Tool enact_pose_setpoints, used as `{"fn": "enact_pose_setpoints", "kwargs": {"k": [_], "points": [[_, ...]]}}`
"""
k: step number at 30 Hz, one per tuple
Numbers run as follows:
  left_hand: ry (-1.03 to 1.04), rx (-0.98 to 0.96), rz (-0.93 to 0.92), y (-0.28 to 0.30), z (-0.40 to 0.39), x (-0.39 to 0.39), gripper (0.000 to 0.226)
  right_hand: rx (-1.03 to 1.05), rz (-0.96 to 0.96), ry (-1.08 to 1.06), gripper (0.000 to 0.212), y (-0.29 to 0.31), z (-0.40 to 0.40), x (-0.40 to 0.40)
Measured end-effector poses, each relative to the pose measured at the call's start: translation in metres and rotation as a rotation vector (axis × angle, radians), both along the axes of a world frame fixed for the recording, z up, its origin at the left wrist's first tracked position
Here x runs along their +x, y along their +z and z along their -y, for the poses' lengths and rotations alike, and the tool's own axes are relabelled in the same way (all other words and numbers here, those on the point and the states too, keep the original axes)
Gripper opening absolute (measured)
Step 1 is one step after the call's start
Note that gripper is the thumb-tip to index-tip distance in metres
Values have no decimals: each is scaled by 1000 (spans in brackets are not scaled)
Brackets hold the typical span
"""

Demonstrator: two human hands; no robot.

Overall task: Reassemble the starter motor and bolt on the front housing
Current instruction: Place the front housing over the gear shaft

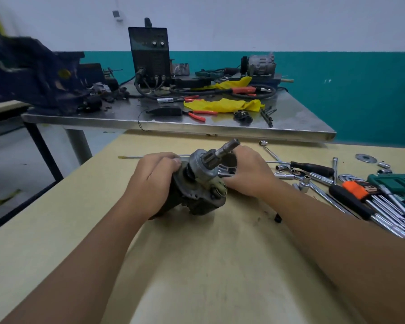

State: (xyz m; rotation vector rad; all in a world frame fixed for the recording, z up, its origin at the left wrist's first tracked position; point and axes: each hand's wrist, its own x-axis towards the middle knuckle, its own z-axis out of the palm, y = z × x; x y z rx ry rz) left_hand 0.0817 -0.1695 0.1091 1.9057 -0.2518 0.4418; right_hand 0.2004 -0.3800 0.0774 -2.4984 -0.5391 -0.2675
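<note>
The starter motor (197,195) lies tilted at the middle of the tan table (197,253). Its pinion gear and shaft (222,153) point up and to the right. My left hand (150,181) grips the dark motor body from the left, fingers curled over its top. My right hand (246,174) is just right of the shaft, curled round the silver front housing (229,164), which sits on the table behind the motor. The hand hides most of the housing. My fingertips reach close to the motor's front plate.
Sockets, wrenches and a black-handled driver (313,168) are spread to the right, with a hex key set (365,195) and a green case (398,181). A long thin rod (131,157) lies behind my left hand. A steel bench (173,125) stands behind.
</note>
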Motion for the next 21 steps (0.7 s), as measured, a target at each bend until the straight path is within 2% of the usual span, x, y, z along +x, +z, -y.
{"fn": "enact_pose_setpoints", "kwargs": {"k": [3, 6, 8, 10, 12, 15, 18, 21], "points": [[115, -152, -16, -1, -6, 2, 39, 310, 42, 33, 87, 19, 17, -17], [285, -484, -135, -9, -13, 2, 44, 669, -23, 100, 87, 40, 41, -43], [321, -593, -185, -11, -13, 1, 46, 983, -169, 195, 78, 46, 51, -54], [287, -560, -195, -9, -3, -4, 47, 1327, -411, 363, 72, 45, 56, -62], [273, -539, -187, -8, 9, -9, 41, 1546, -636, 533, 68, 44, 57, -71], [217, -535, -189, -9, 29, -16, 46, 1677, -798, 754, 67, 48, 56, -82], [135, -548, -240, -15, 45, -22, 55, 1749, -858, 905, 71, 55, 58, -86], [28, -597, -265, -17, 58, -29, 55, 1749, -878, 973, 65, 63, 60, -89]]}}
